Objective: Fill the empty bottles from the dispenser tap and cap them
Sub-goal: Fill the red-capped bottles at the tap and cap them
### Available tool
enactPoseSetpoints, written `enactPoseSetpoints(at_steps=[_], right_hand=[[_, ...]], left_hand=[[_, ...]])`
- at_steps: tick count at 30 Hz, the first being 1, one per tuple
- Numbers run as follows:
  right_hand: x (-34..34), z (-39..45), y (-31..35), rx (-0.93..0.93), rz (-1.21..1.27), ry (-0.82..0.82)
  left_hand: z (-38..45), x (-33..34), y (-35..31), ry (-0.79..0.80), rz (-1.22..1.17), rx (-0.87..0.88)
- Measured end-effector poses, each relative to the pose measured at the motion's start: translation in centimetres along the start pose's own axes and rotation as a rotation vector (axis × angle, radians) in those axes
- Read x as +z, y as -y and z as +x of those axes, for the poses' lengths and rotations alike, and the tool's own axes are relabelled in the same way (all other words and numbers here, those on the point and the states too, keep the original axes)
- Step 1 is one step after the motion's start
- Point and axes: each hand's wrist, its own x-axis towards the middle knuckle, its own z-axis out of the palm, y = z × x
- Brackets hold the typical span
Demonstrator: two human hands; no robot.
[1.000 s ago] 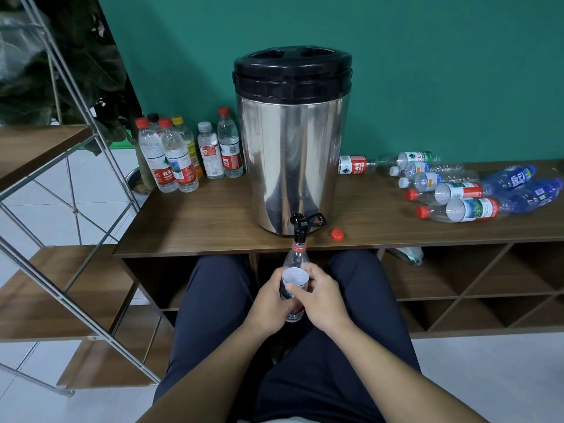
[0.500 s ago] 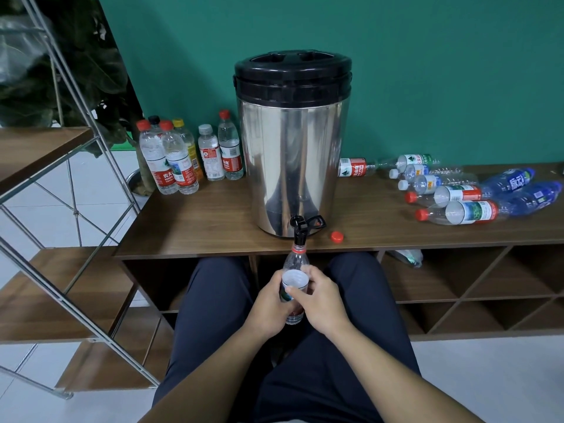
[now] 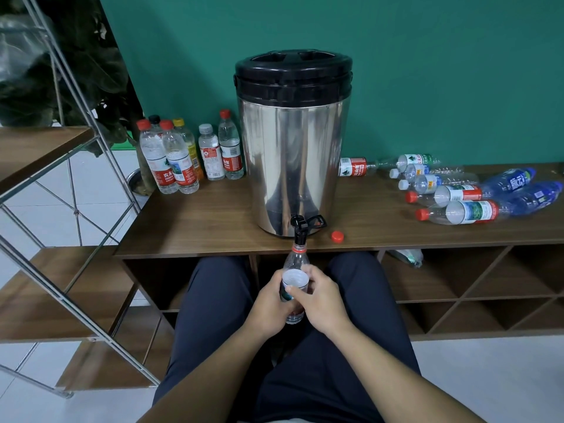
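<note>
Both hands, left hand (image 3: 268, 303) and right hand (image 3: 320, 300), wrap round a clear plastic bottle (image 3: 294, 280), its open neck right under the black tap (image 3: 299, 228) of the steel dispenser (image 3: 293, 148); a red cap (image 3: 337, 236) lies on the desk (image 3: 198, 221) beside the tap.

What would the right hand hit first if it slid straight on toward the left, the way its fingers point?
The bottle it already grips; straight beyond that, the left hand on the bottle's other side, though depth is hard to judge here.
</note>
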Motion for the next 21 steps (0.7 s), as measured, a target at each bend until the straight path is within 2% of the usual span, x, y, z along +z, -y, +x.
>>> enactPoseSetpoints(at_steps=[21], right_hand=[[0.11,0.05,-0.25,0.026,0.033,0.005]], left_hand=[[-0.02,0.03,-0.06,-0.008,-0.023,0.001]])
